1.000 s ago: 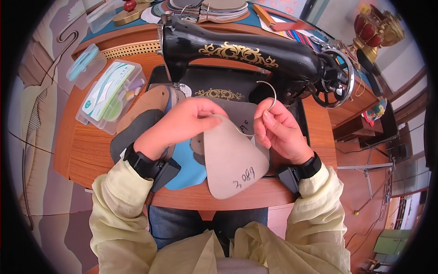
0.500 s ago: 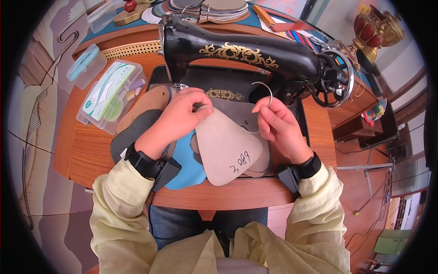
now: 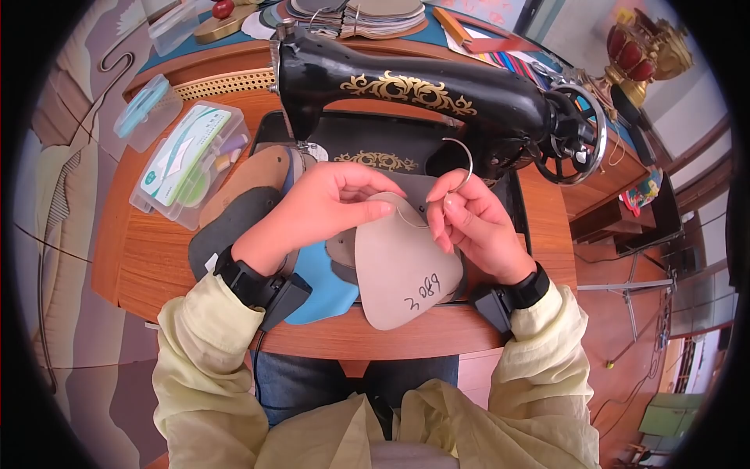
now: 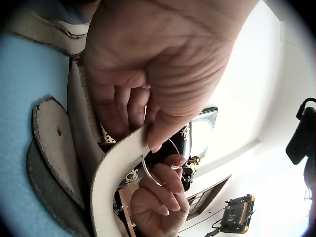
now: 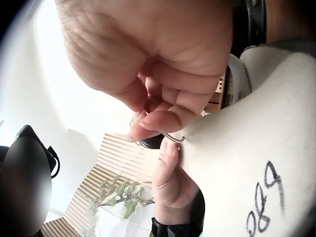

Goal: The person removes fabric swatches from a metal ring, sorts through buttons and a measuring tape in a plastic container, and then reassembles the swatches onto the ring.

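My left hand [image 3: 320, 207] pinches a beige leather swatch [image 3: 402, 270] near its top corner, thumb on the numbered face. The handwritten number on it looks like 3089. A thin open metal ring [image 3: 469, 160] is pinched between the thumb and fingers of my right hand [image 3: 480, 223]. The ring's lower end reaches the swatch's top corner, and in the right wrist view the ring tip [image 5: 181, 139] lies right at the swatch's edge beside the left thumb. Beneath are a blue swatch [image 3: 324, 293], a dark grey swatch [image 3: 234, 223] and a tan swatch [image 3: 254, 180].
A black sewing machine [image 3: 422, 82] with gold ornament stands just behind my hands, its handwheel [image 3: 598, 144] at right. On the left are a clear box [image 3: 183, 164] with spools and a blue-lidded container [image 3: 144, 105]. Stacked swatches [image 3: 383, 17] lie at the back.
My left hand first shifted the swatch up and left, then back right toward the ring. My right hand keeps its hold on the ring, whose lower end now meets the swatch's top corner.
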{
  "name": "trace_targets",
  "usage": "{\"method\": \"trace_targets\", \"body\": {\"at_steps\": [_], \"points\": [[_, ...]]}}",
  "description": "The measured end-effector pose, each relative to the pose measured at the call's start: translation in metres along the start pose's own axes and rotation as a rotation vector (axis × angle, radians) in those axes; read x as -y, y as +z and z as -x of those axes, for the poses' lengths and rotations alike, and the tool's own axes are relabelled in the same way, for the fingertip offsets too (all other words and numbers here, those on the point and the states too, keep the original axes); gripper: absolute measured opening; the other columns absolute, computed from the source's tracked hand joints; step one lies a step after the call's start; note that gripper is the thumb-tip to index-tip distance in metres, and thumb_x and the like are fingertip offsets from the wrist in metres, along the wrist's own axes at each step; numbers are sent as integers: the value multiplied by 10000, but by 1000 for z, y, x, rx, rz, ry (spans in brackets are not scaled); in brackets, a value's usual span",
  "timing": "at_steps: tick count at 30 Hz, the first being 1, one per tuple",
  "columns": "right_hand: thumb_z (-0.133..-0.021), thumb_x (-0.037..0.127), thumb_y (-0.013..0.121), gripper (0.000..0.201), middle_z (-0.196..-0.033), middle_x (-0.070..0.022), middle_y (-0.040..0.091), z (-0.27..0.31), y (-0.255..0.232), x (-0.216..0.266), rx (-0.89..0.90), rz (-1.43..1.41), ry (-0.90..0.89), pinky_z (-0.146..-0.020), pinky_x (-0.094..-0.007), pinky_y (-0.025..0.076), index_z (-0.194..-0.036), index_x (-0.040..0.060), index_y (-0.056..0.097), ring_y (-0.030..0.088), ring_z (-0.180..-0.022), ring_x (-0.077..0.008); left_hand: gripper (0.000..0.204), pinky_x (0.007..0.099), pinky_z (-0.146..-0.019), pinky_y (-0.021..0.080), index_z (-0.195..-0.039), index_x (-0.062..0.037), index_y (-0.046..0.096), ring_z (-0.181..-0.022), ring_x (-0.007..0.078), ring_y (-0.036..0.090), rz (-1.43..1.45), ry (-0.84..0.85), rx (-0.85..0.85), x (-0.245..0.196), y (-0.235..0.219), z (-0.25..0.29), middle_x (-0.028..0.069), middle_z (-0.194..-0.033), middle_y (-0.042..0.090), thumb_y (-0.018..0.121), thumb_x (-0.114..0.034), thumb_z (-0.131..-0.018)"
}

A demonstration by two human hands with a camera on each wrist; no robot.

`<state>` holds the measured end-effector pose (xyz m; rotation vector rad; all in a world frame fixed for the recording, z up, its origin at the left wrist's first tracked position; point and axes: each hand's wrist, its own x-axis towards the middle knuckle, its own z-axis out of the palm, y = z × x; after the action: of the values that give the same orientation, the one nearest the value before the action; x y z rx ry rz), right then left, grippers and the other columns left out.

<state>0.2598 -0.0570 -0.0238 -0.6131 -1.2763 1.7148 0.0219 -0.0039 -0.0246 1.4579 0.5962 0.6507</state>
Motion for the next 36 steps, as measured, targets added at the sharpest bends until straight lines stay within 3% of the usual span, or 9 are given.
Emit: {"method": "trace_targets", "body": {"at_steps": [5,8,11,17,26,36], "points": [[-1023,144,427,155,-839,-41,593,-1,-1,-1,29,-40,-85,-655,-221,430,-1119,69,522,529,-687,-100,349,291,-939,487,-1250,33,571,-1073,139,615,49,47,106,1,-1,2,99,-1178,642,597,3,-904],[-1022,144,429,153,-841,-45,596,0,-1,0,29,-35,-44,-652,-225,433,-1116,66,521,532,-685,-102,401,299,-973,468,-1306,33,526,-1136,156,590,38,35,118,2,-1,1,112,-1242,612,575,26,-908],[-1022,144,431,152,-844,-48,599,0,-1,0,50,-20,-39,-649,-226,436,-1115,63,520,535,-681,-103,426,300,-968,480,-1312,8,532,-1136,164,597,89,65,73,2,2,0,112,-1217,629,532,92,-895],[-1018,119,430,146,-873,-51,610,0,-2,-1,23,9,-99,-657,-235,446,-1119,53,513,543,-691,-106,444,295,-974,474,-1338,2,509,-1161,166,581,92,59,114,1,4,1,110,-1251,610,524,89,-903],[-933,74,614,187,-960,-50,641,-1,1,-4,-232,263,-140,-725,-227,484,-1113,34,584,619,-832,-88,402,297,-979,460,-1317,1,535,-1129,151,590,93,59,163,-3,2,3,95,-1239,618,561,7,-916],[-917,33,621,161,-996,-90,681,-3,-5,-5,-266,196,-119,-722,-241,532,-1077,23,610,670,-869,-136,356,286,-955,460,-1275,-7,587,-1073,126,603,45,94,128,-8,1,5,77,-1219,635,579,-67,-924]]}}
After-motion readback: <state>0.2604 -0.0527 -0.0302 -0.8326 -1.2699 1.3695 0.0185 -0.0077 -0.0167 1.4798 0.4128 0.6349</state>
